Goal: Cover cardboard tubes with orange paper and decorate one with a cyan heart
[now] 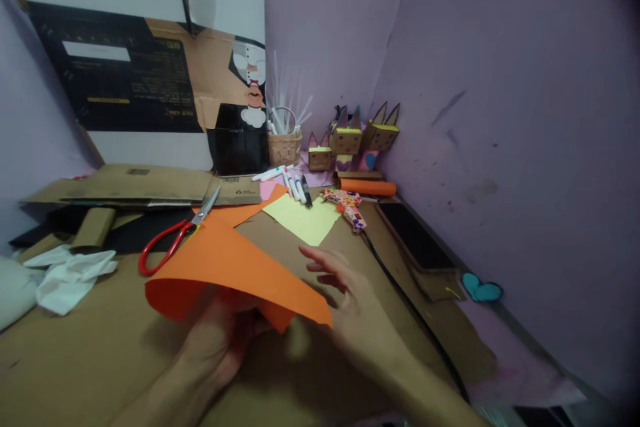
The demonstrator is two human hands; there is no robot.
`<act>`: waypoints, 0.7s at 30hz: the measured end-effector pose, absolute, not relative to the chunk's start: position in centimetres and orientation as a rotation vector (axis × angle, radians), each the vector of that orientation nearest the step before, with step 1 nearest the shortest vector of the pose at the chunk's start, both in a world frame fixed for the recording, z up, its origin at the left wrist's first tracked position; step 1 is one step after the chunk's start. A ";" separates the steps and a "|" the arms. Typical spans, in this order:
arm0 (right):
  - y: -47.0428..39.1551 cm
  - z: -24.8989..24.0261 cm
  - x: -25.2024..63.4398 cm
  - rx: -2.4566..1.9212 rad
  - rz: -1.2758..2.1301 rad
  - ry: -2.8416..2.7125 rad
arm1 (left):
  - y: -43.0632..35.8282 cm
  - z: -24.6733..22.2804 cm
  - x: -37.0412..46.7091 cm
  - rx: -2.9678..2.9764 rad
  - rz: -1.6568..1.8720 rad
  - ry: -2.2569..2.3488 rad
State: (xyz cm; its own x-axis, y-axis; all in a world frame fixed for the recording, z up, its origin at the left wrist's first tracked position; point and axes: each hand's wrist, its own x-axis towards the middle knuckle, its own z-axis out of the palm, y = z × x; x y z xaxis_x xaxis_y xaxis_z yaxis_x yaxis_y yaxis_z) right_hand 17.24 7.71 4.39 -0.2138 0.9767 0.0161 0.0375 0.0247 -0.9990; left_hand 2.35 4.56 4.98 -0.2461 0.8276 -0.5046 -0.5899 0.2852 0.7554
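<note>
A sheet of orange paper point(225, 263), curved into a loose bend, is held above the table in front of me. My left hand point(217, 333) reaches beneath it and grips it from below, with most of the fingers hidden under the sheet. At the paper's right edge is my right hand point(353, 297), its fingers stretched out and apart; whether its thumb touches the edge is unclear. Just behind the paper's left side lie red-handled scissors point(163, 240). Another orange sheet point(245, 213) and a yellow sheet point(305, 217) lie farther back on the table.
A patterned glue gun point(350, 207) trails a black cord point(415, 313) toward the front right, beside a phone point(415, 237). Markers point(295, 187), an orange roll point(367, 187) and cardboard animal figures point(347, 140) stand behind. Folded cardboard point(145, 183) and white tissue point(70, 277) lie left.
</note>
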 end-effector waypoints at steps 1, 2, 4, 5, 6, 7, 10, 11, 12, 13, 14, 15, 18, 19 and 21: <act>7.8 4.4 17.0 -1.020 1.414 -1.346 | 4.6 4.9 2.3 0.286 1.353 1.217; 7.9 4.4 16.7 -0.925 1.506 -1.260 | 4.6 4.8 2.3 0.323 1.345 1.201; 7.9 4.5 16.2 -0.768 1.657 -1.058 | 4.6 4.7 2.2 0.378 1.318 1.168; 7.8 4.5 16.0 -0.716 1.712 -0.967 | 4.6 4.7 2.2 0.393 1.305 1.156; 7.7 4.5 15.9 -0.680 1.757 -0.891 | 4.6 4.7 2.1 0.403 1.299 1.143; 7.6 4.5 15.8 -0.654 1.800 -0.829 | 4.6 4.7 2.0 0.405 1.302 1.135; 7.4 4.6 15.9 -0.588 1.877 -0.710 | 4.5 4.5 1.7 0.409 1.275 1.103; 7.4 4.7 16.0 -0.564 1.881 -0.694 | 4.6 4.5 1.6 0.406 1.265 1.095; 7.5 4.8 16.1 -0.542 1.882 -0.683 | 4.6 4.5 1.6 0.396 1.252 1.094; 7.6 4.9 16.2 -0.524 1.884 -0.676 | 4.6 4.4 1.5 0.381 1.239 1.099; 7.7 5.0 16.3 -0.506 1.888 -0.677 | 4.6 4.4 1.5 0.368 1.237 1.105; 7.8 5.1 16.5 -0.493 1.889 -0.685 | 4.7 4.4 1.6 0.359 1.246 1.114; 8.0 5.3 17.0 -0.473 1.884 -0.760 | 4.7 4.6 1.7 0.362 1.294 1.122; 8.0 5.4 17.2 -0.477 1.868 -0.784 | 4.7 4.7 1.8 0.364 1.307 1.122; 8.3 5.3 17.7 -0.536 1.795 -0.797 | 4.7 4.7 1.8 0.366 1.312 1.134</act>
